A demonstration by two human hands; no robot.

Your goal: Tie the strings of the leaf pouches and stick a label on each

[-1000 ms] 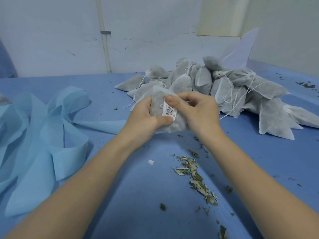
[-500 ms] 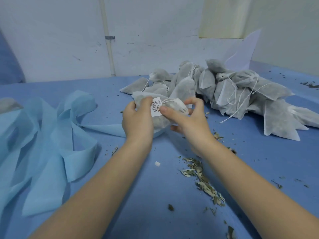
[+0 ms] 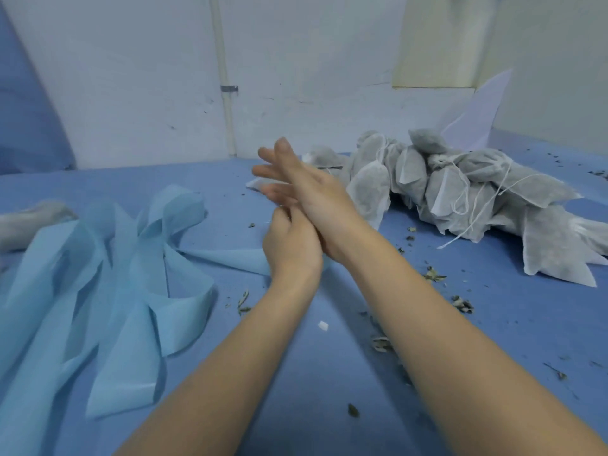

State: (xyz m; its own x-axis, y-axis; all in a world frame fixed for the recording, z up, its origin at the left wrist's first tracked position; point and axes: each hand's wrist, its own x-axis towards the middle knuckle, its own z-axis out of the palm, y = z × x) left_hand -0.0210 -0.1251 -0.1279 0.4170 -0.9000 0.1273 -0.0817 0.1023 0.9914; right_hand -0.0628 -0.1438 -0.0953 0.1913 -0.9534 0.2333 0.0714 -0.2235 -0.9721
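Fingers: right hand [image 3: 312, 195] extended straight, blurred; left hand [image 3: 291, 241] curled beneath it, contents hidden, cannot tell | pouches [image 3: 460, 192]: heaped right of hands | table [image 3: 329, 373]: fabric strips [image 3: 125, 274] left of pouches

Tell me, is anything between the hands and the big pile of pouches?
Nothing visible. The right hand, fingers straight, is already beside the pile of pouches; only bare blue table with leaf crumbs lies between.

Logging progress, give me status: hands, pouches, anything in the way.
Right hand open, fingers straight. Left hand curled, grip unclear. Pouches piled right, untouched. Blue strips left, clear of hands.
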